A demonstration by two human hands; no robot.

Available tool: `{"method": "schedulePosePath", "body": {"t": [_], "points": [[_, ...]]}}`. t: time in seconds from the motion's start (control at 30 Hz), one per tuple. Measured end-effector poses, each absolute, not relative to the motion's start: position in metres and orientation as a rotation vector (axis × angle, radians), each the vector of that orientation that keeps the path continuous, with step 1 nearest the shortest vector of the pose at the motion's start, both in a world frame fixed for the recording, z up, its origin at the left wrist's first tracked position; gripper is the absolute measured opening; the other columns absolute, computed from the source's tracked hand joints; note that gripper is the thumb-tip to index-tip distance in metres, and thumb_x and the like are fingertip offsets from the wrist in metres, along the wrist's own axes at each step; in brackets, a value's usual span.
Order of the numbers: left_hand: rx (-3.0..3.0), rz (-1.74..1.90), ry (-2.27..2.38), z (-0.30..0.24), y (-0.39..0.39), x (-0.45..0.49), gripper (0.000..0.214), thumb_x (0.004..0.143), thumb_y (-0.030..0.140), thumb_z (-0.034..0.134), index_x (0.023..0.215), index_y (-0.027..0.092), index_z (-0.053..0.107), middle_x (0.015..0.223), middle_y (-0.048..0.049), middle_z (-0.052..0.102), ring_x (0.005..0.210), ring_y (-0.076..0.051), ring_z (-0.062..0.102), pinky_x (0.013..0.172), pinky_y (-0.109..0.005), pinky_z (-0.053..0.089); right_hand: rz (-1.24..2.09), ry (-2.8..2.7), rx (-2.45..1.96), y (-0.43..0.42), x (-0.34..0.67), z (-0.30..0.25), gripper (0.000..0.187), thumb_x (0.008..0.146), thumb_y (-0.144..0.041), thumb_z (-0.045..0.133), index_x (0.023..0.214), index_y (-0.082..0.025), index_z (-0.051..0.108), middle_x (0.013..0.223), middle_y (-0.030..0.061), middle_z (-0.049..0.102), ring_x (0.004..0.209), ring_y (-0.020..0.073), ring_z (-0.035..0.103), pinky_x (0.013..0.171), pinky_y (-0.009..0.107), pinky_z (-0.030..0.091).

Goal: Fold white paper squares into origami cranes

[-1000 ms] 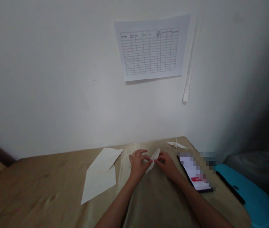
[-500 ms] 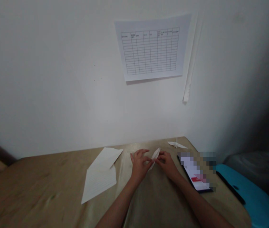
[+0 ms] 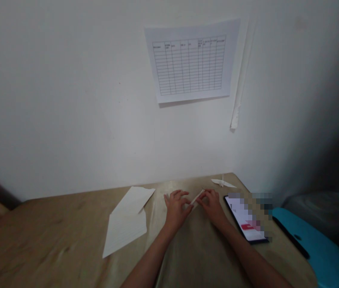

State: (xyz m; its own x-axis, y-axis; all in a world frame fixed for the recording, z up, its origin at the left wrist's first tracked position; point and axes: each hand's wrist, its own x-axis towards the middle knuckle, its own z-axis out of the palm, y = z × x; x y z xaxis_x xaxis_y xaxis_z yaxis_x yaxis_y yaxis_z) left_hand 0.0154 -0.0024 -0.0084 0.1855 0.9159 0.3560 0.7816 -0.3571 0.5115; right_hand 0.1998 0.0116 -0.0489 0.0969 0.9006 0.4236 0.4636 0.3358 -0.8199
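A small folded piece of white paper (image 3: 197, 197) is pinched between my two hands, turned so that it looks narrow, its far end pointing up and right. My left hand (image 3: 176, 207) grips its lower end with thumb and forefinger, the other fingers loosely curled. At its upper right side, my right hand (image 3: 212, 205) holds it between thumb and fingers. Parts of the paper are hidden behind the fingertips. Beyond my right hand lies a folded white paper figure (image 3: 222, 183) with thin pointed parts, like a paper crane.
White paper sheets (image 3: 126, 232), one faintly lined, lie left on the brown-covered table (image 3: 67, 228). A phone (image 3: 244, 220) with a lit screen rests right of my right arm. A turquoise object (image 3: 313, 244) stands past the right edge. A printed table sheet (image 3: 192, 64) hangs on the wall.
The folded paper has turned from showing a wider face to a thin, edge-like strip. My right hand has shifted slightly to the right; my left hand stays nearly in place.
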Motion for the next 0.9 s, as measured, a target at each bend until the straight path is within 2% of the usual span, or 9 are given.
{"method": "schedulePosePath", "body": {"t": [0.23, 0.43, 0.6, 0.73, 0.9], "points": [[2.178, 0.901, 1.627, -0.006, -0.001, 0.015, 0.007, 0.079, 0.024, 0.077, 0.077, 0.030, 0.076, 0.127, 0.0021, 0.069, 0.132, -0.029, 0.046, 0.114, -0.073, 0.008, 0.487, -1.459, -1.289, 0.018, 0.210, -0.051, 0.041, 0.078, -0.045, 0.069, 0.111, -0.022, 0.064, 0.113, 0.0090, 0.062, 0.113, 0.0280, 0.052, 0.104, 0.046, 0.040], [2.136, 0.907, 1.613, -0.009, 0.002, 0.012, 0.006, 0.078, 0.026, 0.079, 0.075, 0.031, 0.077, 0.124, 0.0015, 0.071, 0.131, -0.030, 0.047, 0.114, -0.071, 0.011, 0.637, -1.468, -1.289, 0.021, 0.214, -0.046, 0.029, 0.074, -0.046, 0.071, 0.091, -0.022, 0.073, 0.102, 0.0079, 0.069, 0.103, 0.0278, 0.060, 0.097, 0.043, 0.044], [2.118, 0.838, 1.635, -0.005, 0.002, 0.010, 0.003, 0.078, 0.029, 0.078, 0.079, 0.031, 0.078, 0.122, -0.0006, 0.071, 0.129, -0.031, 0.048, 0.113, -0.071, 0.015, 0.693, -1.449, -1.316, 0.019, 0.216, -0.041, 0.029, 0.073, -0.048, 0.070, 0.086, -0.022, 0.073, 0.094, 0.0058, 0.071, 0.095, 0.0268, 0.063, 0.091, 0.042, 0.047], [2.098, 0.747, 1.646, -0.006, 0.004, 0.005, 0.003, 0.077, 0.034, 0.080, 0.076, 0.031, 0.078, 0.124, -0.0004, 0.071, 0.131, -0.032, 0.046, 0.112, -0.073, 0.012, 0.650, -1.462, -1.326, 0.018, 0.215, -0.040, 0.028, 0.073, -0.049, 0.070, 0.081, -0.022, 0.073, 0.093, 0.0063, 0.071, 0.096, 0.0268, 0.063, 0.091, 0.041, 0.047], [2.085, 0.749, 1.651, -0.005, 0.004, 0.002, 0.005, 0.076, 0.034, 0.080, 0.074, 0.031, 0.077, 0.125, 0.0003, 0.070, 0.132, -0.033, 0.045, 0.110, -0.075, 0.010, 0.627, -1.436, -1.357, 0.018, 0.213, -0.045, 0.031, 0.073, -0.050, 0.071, 0.086, -0.022, 0.070, 0.096, 0.0073, 0.071, 0.095, 0.0267, 0.063, 0.088, 0.040, 0.048]]}}
